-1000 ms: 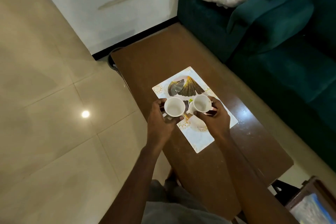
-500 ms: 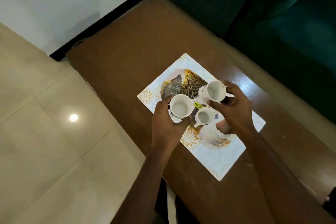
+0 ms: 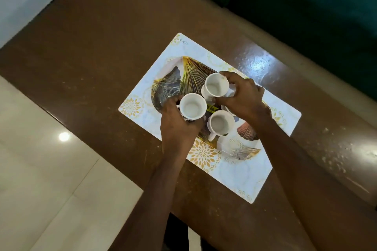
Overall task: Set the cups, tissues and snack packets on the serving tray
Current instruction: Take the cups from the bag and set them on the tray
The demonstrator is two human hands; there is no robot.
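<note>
Both cups have come lower over the tray (image 3: pixel 240 177): left hand (image 3: pixel 177 126) grips one cup (image 3: pixel 192 106), right hand (image 3: pixel 242 98) another (image 3: pixel 216 85).

Hands (image 3: pixel 240 98) hide cup handles; yellow sticker (image 3: pixel 210 108) partly covered.

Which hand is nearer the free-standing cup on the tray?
Right. The right hand, gripping the far cup, lies just above the standing cup; the left hand, holding another cup, sits slightly farther left.

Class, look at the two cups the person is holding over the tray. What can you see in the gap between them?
In the head view, between the left-hand cup and the right-hand cup, only the tray's patterned surface and a yellow sticker show.
</note>
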